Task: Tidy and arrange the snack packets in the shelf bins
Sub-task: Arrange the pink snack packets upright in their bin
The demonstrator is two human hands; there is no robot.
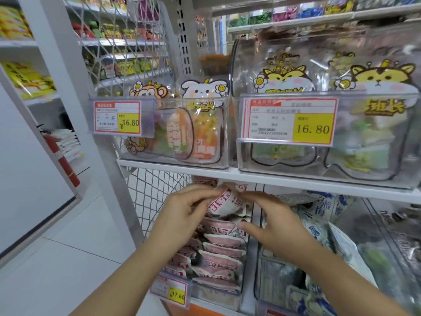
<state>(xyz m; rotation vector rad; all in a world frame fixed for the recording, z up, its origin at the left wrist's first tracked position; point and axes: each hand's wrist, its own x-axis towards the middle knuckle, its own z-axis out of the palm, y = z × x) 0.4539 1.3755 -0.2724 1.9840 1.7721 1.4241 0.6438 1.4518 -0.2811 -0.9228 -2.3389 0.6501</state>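
tight room at lower centre of the frame: white shelf edge [250,176] just above the open top of a clear bin [248,281]; wire mesh panel [150,192] close beside the bin toward the left of the frame; blue-and-white packets [319,215] in a neighbouring bin hard against its other side; open floor [68,236] only at lower left, with a fire extinguisher [59,153] at the left edge; above the shelf edge, clear bins of cartoon-animal bags [182,124], fronted by yellow price tags [312,130].

inside the lower bin, pink-and-white snack packets [221,252] stacked front to back, edges overlapping; small tag marked 17.60 [170,290] on its front lip.

left hand [182,208] curled, fingers gripping the upper left edge of one red-and-white packet [224,201], held above the stack and right under the shelf edge; right hand [278,222] spread apart, fingers fairly straight, tips against the same packet's right edge, thumb wide below it over the stack; both forearms in from the bottom of the frame.
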